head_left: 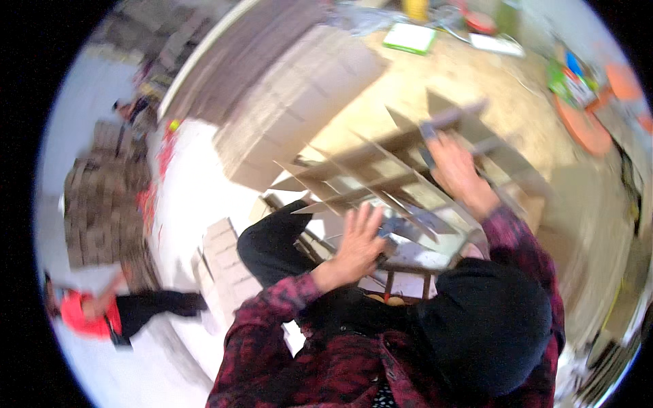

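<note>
A cardboard divider grid [381, 178] of crossed, slotted strips stands in front of me, several strip ends jutting out of it. My left hand [355, 243] is at its near left edge, fingers stretched and spread; a dark wrap shows near the thumb. Whether that palm touches the cardboard, I cannot tell. Over the right part of the grid, my right hand [457, 166] has its fingers bent over a strip, with dark coverings on two of them. Motion blurs both hands somewhat.
A long stack of cardboard strips [299, 95] lies beyond the grid on a tan work surface [401, 81]. Cut cardboard piles [231, 262] sit left of my knee. Further left are tall bundles [105, 204] and a person in red [88, 313]. An orange object [581, 126] lies right.
</note>
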Demonstrator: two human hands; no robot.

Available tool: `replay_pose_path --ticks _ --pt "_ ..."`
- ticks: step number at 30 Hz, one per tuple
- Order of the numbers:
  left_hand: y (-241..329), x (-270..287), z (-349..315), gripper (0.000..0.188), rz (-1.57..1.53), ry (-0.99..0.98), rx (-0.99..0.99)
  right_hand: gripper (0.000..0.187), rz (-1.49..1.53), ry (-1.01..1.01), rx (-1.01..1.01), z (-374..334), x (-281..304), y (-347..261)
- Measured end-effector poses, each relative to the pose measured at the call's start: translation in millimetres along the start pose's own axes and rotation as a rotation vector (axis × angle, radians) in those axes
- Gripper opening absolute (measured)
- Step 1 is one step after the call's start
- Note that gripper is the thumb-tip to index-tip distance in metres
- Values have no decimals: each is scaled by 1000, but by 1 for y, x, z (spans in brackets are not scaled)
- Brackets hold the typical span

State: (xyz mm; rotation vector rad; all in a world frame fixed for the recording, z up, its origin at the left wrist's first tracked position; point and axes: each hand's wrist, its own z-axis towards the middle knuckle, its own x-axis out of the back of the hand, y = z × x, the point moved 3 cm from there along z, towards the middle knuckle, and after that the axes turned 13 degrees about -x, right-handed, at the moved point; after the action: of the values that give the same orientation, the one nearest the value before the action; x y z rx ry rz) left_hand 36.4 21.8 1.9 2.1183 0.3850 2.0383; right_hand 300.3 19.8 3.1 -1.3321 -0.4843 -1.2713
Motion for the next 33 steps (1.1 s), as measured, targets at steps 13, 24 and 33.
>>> replay_pose_path --ticks 13,24,33 --pt "-45 34 76 26 -94 3 36 47 1388 257 -1078 -135 73 53" --pt "1 214 -48 21 363 512 315 45 222 688 -103 -74 233 47" --pt "3 181 -243 14 605 738 935 46 410 138 -14 -114 129 -29"
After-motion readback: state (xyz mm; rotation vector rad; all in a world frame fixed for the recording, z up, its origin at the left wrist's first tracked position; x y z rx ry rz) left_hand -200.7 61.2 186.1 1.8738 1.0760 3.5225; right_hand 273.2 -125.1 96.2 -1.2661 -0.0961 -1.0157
